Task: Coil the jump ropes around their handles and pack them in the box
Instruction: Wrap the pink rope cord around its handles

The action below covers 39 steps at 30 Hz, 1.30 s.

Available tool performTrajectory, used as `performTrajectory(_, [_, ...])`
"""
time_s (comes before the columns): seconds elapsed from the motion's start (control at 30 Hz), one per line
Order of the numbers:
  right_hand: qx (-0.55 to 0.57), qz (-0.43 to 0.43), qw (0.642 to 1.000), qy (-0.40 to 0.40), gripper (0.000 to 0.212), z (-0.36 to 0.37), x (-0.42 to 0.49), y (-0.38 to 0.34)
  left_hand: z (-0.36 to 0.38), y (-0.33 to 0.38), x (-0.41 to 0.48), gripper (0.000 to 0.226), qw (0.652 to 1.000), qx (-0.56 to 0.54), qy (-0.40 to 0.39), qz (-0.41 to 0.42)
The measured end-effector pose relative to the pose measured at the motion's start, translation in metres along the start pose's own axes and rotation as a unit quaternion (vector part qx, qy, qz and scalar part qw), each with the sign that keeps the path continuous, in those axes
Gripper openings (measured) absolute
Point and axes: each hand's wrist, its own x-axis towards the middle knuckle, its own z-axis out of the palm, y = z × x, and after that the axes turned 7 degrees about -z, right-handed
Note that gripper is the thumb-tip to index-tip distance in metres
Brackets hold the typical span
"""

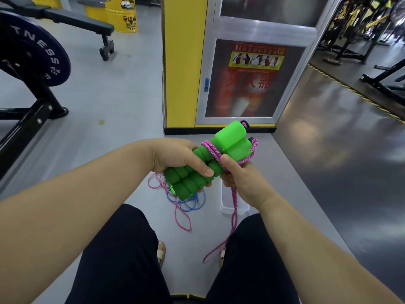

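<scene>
Handles (189, 183) — left grip (175, 156) around both

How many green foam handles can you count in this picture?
2. Both lie side by side in the left hand, the far handle above the near handle, pink rope round them. Others may be hidden.

Gym floor (114, 95), grey, with a darker glossy section to the right. Weight plate (32, 55), dark, lettered, on a black steel frame (26, 119), far left. Bench (72, 19), black, padded, upper left. Yellow drum (121, 14) behind the bench. Yellow pillar (184, 62), centre. Cabinet (252, 80), aluminium-framed and glazed, touching the pillar, with a red and yellow poster (256, 59) on its door. Yellow-black floor tape (355, 93), right. Black racks (383, 77) beyond the tape.
</scene>
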Motion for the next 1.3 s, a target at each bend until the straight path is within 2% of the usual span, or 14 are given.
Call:
performTrajectory(0.1, [-0.023, -0.021, 0.998, 0.051, 0.021, 0.008, 0.000, -0.001, 0.003, 0.001, 0.003, 0.028, 0.999, 0.003, 0.040, 0.019])
performTrajectory(0.23, [-0.007, -0.055, 0.996, 0.065, 0.012, 0.010, 0.001, -0.005, 0.006, -0.002, 0.007, 0.039, 0.997, -0.012, 0.063, 0.046])
performTrajectory(0.27, [0.001, -0.059, 0.996, 0.067, 0.018, 0.009, 0.002, -0.005, 0.007, -0.002, 0.009, 0.040, 0.996, -0.015, 0.069, 0.049])
performTrajectory(0.33, [-0.011, -0.057, 0.996, 0.074, 0.033, 0.007, 0.004, -0.004, 0.008, -0.002, 0.011, 0.039, 0.995, -0.023, 0.080, 0.055])
performTrajectory(0.47, [-0.054, -0.017, 0.996, 0.071, 0.022, 0.002, 0.008, -0.001, 0.009, -0.004, 0.012, 0.040, 0.994, -0.029, 0.095, 0.055])
performTrajectory(0.7, [0.096, 0.027, 0.991, 0.092, 0.036, -0.003, 0.010, 0.011, 0.008, -0.007, 0.013, 0.045, 0.992, -0.040, 0.096, 0.068])
performTrajectory(0.8, [0.159, 0.035, 0.984, 0.077, 0.034, -0.008, 0.010, 0.017, 0.007, -0.007, 0.012, 0.041, 0.993, -0.042, 0.089, 0.063])
performTrajectory(0.93, [0.161, 0.041, 0.983, 0.073, 0.029, -0.009, 0.009, 0.019, 0.006, -0.007, 0.013, 0.040, 0.994, -0.033, 0.087, 0.049])
performTrajectory(1.07, [0.013, 0.074, 0.988, 0.138, 0.033, 0.000, 0.014, 0.016, 0.009, -0.008, 0.022, 0.046, 0.984, -0.035, 0.162, 0.058])
performTrajectory(1.13, [-0.130, 0.088, 0.978, 0.140, 0.039, 0.003, 0.016, 0.013, 0.010, -0.008, 0.026, 0.053, 0.968, 0.059, 0.235, 0.069])
performTrajectory(1.2, [-0.299, 0.079, 0.945, 0.104, 0.048, 0.002, 0.017, 0.011, 0.010, -0.008, 0.027, 0.056, 0.914, 0.242, 0.322, 0.047])
performTrajectory(1.27, [-0.446, 0.049, 0.893, 0.038, 0.036, 0.000, 0.018, 0.006, 0.009, -0.007, 0.027, 0.051, 0.847, 0.368, 0.384, 0.020])
performTrajectory(1.3, [-0.508, 0.034, 0.861, 0.002, 0.029, 0.000, 0.018, 0.002, 0.008, -0.006, 0.028, 0.046, 0.825, 0.404, 0.396, 0.008])
